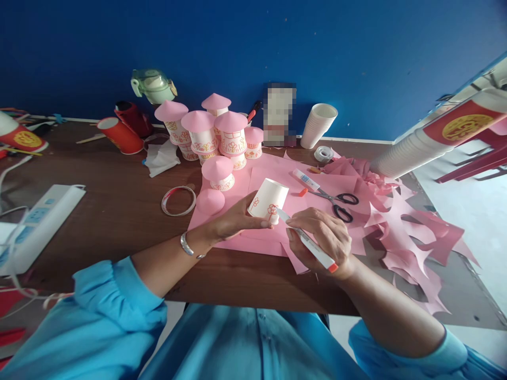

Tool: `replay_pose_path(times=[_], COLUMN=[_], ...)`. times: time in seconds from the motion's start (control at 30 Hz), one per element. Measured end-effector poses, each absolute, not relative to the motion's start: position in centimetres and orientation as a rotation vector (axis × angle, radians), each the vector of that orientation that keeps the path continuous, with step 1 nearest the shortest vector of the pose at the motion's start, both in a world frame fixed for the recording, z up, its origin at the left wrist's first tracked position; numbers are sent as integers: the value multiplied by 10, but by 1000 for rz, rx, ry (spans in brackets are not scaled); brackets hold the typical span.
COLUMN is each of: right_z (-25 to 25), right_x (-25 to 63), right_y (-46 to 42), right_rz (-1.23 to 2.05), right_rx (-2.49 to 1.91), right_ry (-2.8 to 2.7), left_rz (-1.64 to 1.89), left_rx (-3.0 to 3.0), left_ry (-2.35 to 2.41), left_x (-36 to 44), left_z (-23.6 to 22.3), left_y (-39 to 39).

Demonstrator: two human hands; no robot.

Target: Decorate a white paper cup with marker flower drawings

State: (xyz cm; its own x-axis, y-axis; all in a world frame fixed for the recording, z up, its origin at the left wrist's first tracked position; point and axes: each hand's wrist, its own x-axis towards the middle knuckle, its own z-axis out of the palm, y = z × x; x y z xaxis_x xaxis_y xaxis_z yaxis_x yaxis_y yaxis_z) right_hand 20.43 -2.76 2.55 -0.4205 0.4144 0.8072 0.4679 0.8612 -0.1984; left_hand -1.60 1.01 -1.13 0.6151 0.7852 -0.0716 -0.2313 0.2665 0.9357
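My left hand [237,220] is closed around a white paper cup [273,194], tilted over the pink paper [233,240]. Red-orange flower outlines mark the cup's side. In my right hand [322,237] is a white marker [312,248] with an orange end, its tip at or very near one of the flowers. Behind the left hand stand several decorated paper-cup towers [233,138] with pink cone roofs. A shorter roofed cup [222,182] and a loose pink cone [210,202] are closer to that hand.
Scissors [336,199] and a glue stick [306,179] lie right of the cup, with pink paper scraps [412,253] beyond. A tape roll [178,200] is at left, near a power strip [47,227]. Stacked white cups [319,125] stand by the blue wall [356,63].
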Motion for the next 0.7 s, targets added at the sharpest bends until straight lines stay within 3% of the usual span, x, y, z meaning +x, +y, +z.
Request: replay_pose_path(times=[0.7], right_z=[26], right_x=[204], right_y=[-26], right_rz=[-72], right_rx=[-614], right_ry=[-2061], left_rz=[738], left_rx=[1117], left_ry=[619], left_x=[-19], left_z=[-12], left_y=[9])
